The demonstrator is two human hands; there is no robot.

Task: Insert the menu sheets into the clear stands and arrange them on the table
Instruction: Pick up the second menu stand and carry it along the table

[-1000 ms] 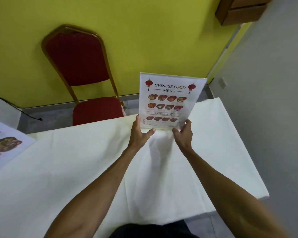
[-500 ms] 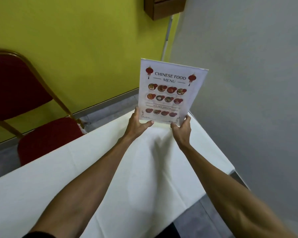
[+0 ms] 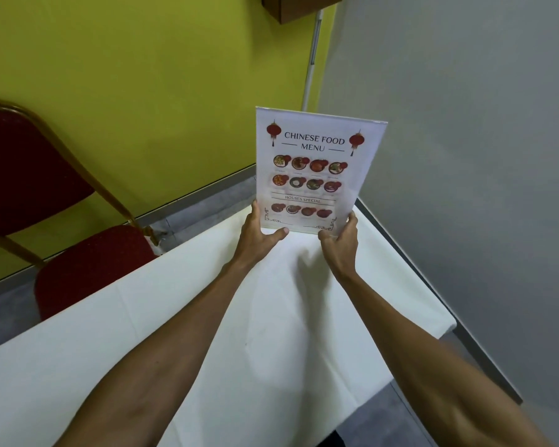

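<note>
A clear stand (image 3: 313, 169) with a "Chinese Food Menu" sheet inside it stands upright at the far right corner of the white-clothed table (image 3: 207, 333). My left hand (image 3: 260, 240) grips its lower left edge, thumb across the front. Its lower right corner is held by my right hand (image 3: 341, 245). The stand's base is hidden behind my hands, so I cannot tell whether it touches the cloth.
A red chair with a gold frame (image 3: 46, 204) stands at the table's far left side against the yellow wall. A grey wall (image 3: 465, 156) runs close along the table's right edge. A brown wooden box (image 3: 299, 8) hangs high on the wall.
The view has swung to the right, and the stand went with my hands from mid-table to the far right corner. Another menu sheet at the left has left the view.
</note>
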